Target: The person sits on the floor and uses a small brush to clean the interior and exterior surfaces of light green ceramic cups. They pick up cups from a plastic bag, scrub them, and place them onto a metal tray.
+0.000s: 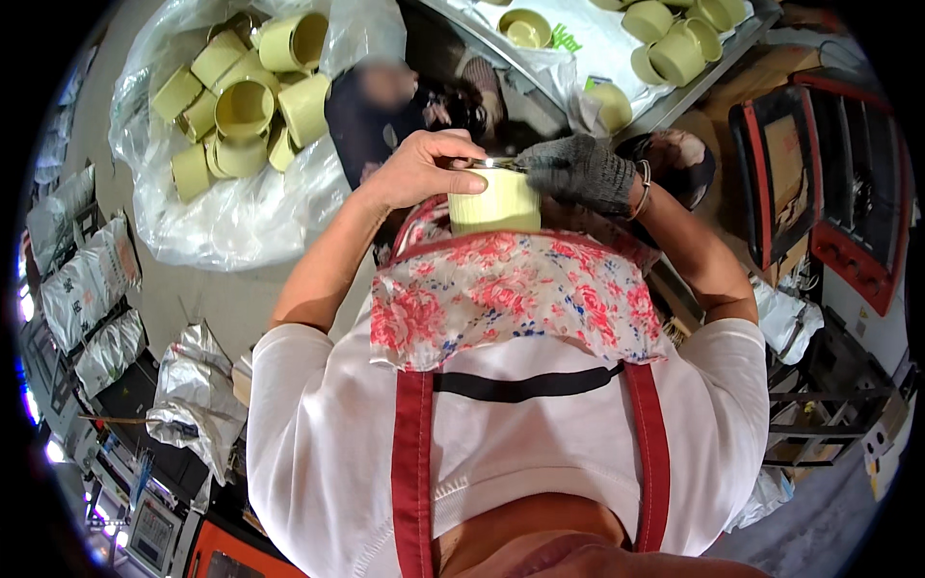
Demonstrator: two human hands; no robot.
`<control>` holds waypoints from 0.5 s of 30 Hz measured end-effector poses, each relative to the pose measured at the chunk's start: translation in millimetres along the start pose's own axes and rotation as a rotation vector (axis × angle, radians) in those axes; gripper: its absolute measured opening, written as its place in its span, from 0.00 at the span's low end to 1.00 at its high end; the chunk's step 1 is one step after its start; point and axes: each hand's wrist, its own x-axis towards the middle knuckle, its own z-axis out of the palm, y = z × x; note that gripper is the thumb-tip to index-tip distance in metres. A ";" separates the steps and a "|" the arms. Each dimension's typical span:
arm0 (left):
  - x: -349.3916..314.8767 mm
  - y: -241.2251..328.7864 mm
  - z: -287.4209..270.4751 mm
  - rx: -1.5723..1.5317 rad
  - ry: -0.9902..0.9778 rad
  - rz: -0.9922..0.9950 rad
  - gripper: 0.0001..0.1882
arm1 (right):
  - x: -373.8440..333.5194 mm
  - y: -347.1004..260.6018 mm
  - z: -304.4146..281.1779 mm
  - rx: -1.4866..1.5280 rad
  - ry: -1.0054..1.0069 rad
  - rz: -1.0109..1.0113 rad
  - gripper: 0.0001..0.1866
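In front of my apron I have a pale yellow cup-shaped piece, upright, with fine ribs on its side. My bare left hand pinches its rim from the left, thumb on the outer wall. On the other side, my right hand wears a dark grey knit glove and is closed around a thin, dark metal tool. That tool lies across the top of the rim, where a bright glint shows. Its exact kind cannot be made out, and my gloved fingers hide its handle.
A large clear plastic bag at the far left holds several similar yellow pieces. More yellow pieces rest on a lined metal-edged table at the far right. Red-and-black frames stand right; silvery sacks line the left.
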 end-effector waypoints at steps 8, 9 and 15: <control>-30.4 -26.8 17.1 -0.032 0.247 0.183 0.10 | 14.0 30.2 -2.3 -0.766 0.119 -0.845 0.12; -29.8 -31.0 19.2 -0.076 0.289 0.173 0.09 | 12.4 28.3 -2.4 -0.849 0.075 -0.801 0.11; -24.8 -38.8 39.0 -0.431 0.478 0.127 0.10 | 0.7 36.9 7.0 -0.741 0.139 -0.759 0.10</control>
